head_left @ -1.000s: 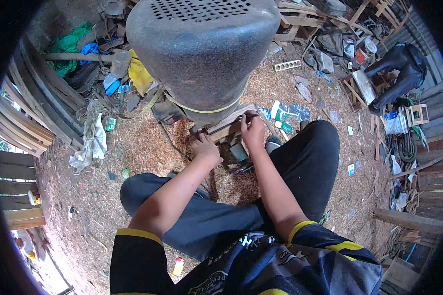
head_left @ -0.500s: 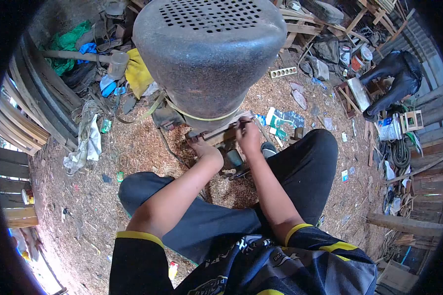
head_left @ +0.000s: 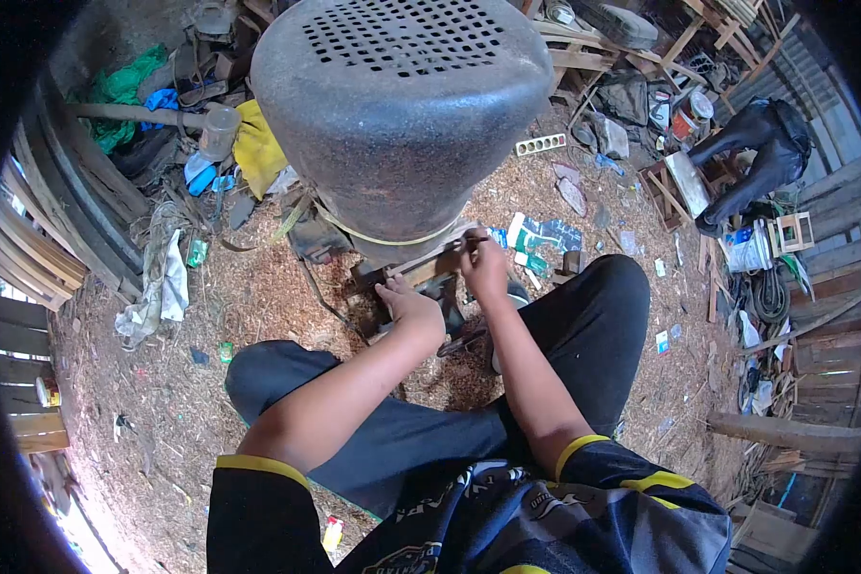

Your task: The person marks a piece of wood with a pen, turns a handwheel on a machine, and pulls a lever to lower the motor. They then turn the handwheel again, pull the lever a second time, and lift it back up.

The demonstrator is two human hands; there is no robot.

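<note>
The wood [head_left: 421, 275] is tan, the sleeve [head_left: 263, 517] black with yellow trim, the power strip [head_left: 540, 144] cream.

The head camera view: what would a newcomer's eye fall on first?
First, probably the large dark casing with a grid of holes, at top centre. Below it, the left hand and right hand are at a piece of wood. The bright yellow sheet, left of the casing, also stands out.

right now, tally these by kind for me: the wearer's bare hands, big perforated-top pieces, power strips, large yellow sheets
Bare hands: 2, left hand and right hand
Big dark perforated-top piece: 1
Power strip: 1
Large yellow sheet: 1
Total: 5
</note>
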